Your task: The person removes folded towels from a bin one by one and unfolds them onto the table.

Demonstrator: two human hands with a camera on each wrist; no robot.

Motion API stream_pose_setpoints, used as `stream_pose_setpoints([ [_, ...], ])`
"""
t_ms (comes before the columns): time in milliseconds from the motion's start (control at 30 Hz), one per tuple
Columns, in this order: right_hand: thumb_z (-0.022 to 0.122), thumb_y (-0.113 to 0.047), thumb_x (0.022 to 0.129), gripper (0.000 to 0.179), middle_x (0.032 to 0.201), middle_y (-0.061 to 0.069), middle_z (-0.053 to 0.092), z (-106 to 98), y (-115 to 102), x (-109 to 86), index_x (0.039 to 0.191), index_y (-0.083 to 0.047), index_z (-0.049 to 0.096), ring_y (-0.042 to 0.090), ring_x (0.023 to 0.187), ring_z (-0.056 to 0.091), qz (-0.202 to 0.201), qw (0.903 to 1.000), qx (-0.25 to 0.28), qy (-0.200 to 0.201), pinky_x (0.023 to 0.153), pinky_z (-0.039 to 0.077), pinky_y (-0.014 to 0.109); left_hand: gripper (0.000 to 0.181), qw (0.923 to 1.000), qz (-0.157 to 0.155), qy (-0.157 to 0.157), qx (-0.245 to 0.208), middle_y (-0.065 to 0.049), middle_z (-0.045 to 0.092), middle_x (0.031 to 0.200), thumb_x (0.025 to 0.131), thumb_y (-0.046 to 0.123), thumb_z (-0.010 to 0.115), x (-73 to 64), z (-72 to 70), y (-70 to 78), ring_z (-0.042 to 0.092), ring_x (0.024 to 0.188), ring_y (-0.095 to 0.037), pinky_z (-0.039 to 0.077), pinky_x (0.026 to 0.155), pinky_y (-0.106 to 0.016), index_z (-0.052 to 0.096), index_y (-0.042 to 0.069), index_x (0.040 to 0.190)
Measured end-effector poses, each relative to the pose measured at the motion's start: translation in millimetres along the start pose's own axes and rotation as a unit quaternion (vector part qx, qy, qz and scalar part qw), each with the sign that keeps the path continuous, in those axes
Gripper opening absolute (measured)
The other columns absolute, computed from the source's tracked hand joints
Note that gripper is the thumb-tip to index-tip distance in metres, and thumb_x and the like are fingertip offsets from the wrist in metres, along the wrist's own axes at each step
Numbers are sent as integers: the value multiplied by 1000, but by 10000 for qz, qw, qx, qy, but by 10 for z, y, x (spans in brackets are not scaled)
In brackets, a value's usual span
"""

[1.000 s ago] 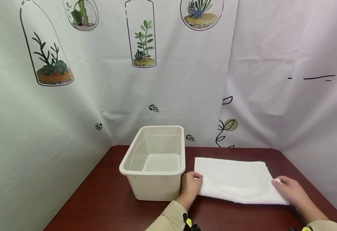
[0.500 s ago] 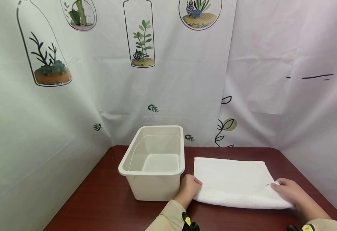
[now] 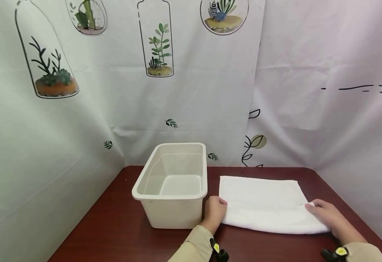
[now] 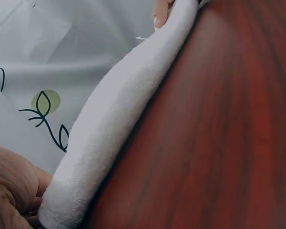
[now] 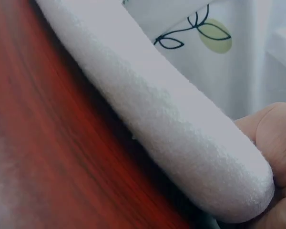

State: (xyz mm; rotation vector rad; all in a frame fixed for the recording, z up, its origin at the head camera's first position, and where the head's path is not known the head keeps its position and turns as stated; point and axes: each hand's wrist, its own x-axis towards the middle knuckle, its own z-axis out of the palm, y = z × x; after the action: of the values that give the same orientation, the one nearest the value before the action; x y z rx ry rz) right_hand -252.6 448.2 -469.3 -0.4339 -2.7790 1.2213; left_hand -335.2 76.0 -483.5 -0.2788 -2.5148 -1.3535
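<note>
A folded white towel (image 3: 263, 203) lies on the table at the right, its near edge a thick rounded fold. My left hand (image 3: 215, 211) grips its left side near the front corner, between the towel and the plastic bin. On the opposite side my right hand (image 3: 330, 217) pinches the towel, thumb on top. In the left wrist view the towel's fold (image 4: 119, 109) runs away from the left hand (image 4: 12, 186), close over the table. The right wrist view has the right hand (image 5: 276, 148) at the fold's rounded end (image 5: 238, 191).
A cream plastic bin (image 3: 174, 213) with nothing in it stands left of the towel, close to my left hand. The dark red wooden table (image 3: 112, 225) ends at a printed white curtain (image 3: 191, 102) behind and at both sides.
The towel's near edge was drawn a little toward me, then moved slightly back, both hands along with it. Both hands keep their hold. The view has shifted slightly; the bin stays put.
</note>
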Motion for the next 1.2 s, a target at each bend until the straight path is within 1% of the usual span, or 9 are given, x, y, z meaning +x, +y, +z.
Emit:
stream_pose_setpoints([
  [133,53,-40,103,49,98,17,62,65,-1,93,107,9,59,20,83,52,-5,9998,82,184,70,42,34,23,9998,-9,194,64,4,63,62,78,-5,69,41,22,-19,59,59,-13,48,54,-28,69,12,62],
  [333,50,-44,103,59,107,26,60,138,-12,223,119,12,55,27,90,55,73,9991,55,414,71,42,34,22,9995,-48,254,201,3,63,64,81,-1,68,107,57,-44,59,60,-15,48,55,-30,67,13,64],
  [633,45,-45,104,60,117,35,54,210,-47,337,122,12,53,38,98,54,-15,9969,-51,788,73,42,39,21,9967,134,641,479,1,65,66,81,1,70,249,143,-114,63,62,-20,49,56,-32,67,13,64],
  [800,45,-43,104,58,121,37,52,235,-44,345,124,12,52,43,102,53,-71,9952,-54,979,78,43,45,20,9951,380,787,470,1,64,66,80,0,69,267,192,-156,63,61,-21,49,55,-33,68,14,66],
  [900,45,-43,105,61,129,39,49,231,-17,305,129,13,49,41,104,54,-52,9942,177,1062,80,45,45,18,9945,575,852,199,3,64,70,82,0,68,230,230,-183,62,64,-18,49,57,-31,69,14,71],
  [967,45,-45,105,64,132,39,49,218,8,251,132,12,48,32,99,58,-2,9932,364,1103,77,46,39,15,9930,738,913,-128,4,63,75,83,0,69,187,245,-200,59,65,-14,47,59,-29,69,14,78],
  [1033,46,-46,104,63,125,34,56,200,28,181,132,11,49,20,90,59,48,9916,630,1127,72,47,32,14,9900,861,920,-642,4,62,78,84,-1,69,134,238,-205,55,65,-11,46,59,-27,69,13,87],
  [1133,52,-39,104,48,103,8,68,178,83,55,120,5,60,4,78,55,-193,9848,1288,1147,65,46,24,22,9772,904,831,-1732,0,57,83,83,-5,65,51,179,-187,48,64,-8,43,59,-23,66,10,100],
  [1200,56,-29,104,26,91,-10,66,167,139,-30,107,-6,68,1,74,55,-528,9722,2025,1052,63,48,22,29,9634,838,706,-2448,-2,54,84,81,-9,61,0,121,-164,46,67,-8,41,61,-21,63,7,104],
])
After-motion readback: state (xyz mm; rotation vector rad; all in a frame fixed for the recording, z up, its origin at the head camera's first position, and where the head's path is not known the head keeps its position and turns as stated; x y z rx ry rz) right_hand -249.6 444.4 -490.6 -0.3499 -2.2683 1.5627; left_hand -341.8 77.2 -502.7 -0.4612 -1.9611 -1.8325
